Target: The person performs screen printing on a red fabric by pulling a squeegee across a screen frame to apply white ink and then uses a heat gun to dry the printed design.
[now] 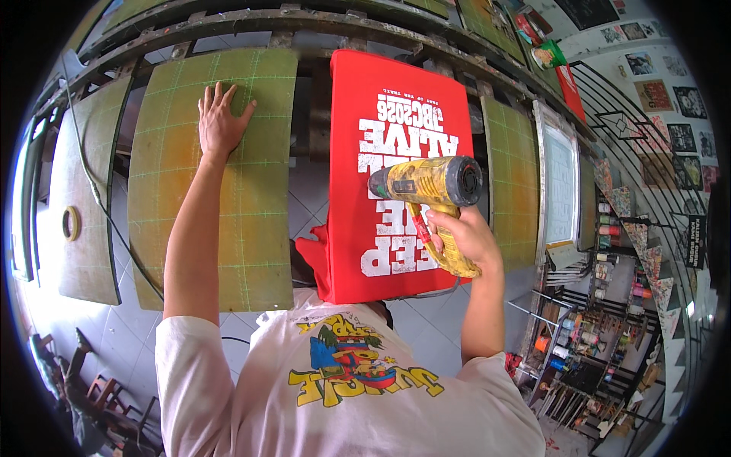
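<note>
My right hand (466, 238) grips the handle of a worn yellow heat gun (426, 183), whose barrel lies sideways over a red T-shirt (365, 152) with white print. The shirt is stretched on a printing board in the middle of the view. My left hand (219, 118) rests flat, fingers spread, on the upper part of the neighbouring olive-green board (251, 221) with a faint grid, to the left of the shirt.
More green boards (87, 198) sit left and right (510, 183) on a dark metal carousel frame. A tape roll (71, 223) lies on the left board. A framed screen (560, 183) stands at right, with shelves of ink bottles (586, 335) below it. Tiled floor shows underneath.
</note>
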Tool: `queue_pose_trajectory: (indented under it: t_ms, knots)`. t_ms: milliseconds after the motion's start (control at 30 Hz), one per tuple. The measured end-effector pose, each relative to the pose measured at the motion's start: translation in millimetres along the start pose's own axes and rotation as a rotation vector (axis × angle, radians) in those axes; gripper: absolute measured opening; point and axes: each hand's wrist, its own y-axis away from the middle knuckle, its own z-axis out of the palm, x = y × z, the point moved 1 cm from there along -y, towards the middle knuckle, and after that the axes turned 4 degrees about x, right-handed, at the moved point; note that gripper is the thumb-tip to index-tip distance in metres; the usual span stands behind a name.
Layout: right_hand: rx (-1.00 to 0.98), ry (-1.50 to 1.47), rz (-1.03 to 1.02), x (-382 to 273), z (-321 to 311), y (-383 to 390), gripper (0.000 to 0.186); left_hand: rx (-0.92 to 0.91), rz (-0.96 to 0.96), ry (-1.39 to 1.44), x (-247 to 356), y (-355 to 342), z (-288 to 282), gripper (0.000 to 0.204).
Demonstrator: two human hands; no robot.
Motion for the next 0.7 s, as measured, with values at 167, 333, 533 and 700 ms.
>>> queue_pose_trajectory:
  t_ms: [167, 333, 533, 700]
  knots:
    - [0.027, -0.004, -0.055, -0.2, 0.3, -7.2, 0.020, 0.002, 0.000, 0.012, 1.9, 1.2, -1.2, 0.072]
    - [-0.012, -0.007, -0.027, -1.4, -1.2, -12.0, 0.020, -0.001, -0.004, 0.004, 1.7, 1.0, -3.8, 0.073]
    - [0.008, -0.007, -0.040, -5.0, 3.0, -17.2, 0.020, 0.002, -0.006, 0.008, 2.9, 0.9, -4.7, 0.072]
    - [0.030, -0.010, -0.093, 0.8, -1.2, -28.9, 0.022, 0.006, 0.001, 0.003, 1.6, 0.6, -3.2, 0.072]
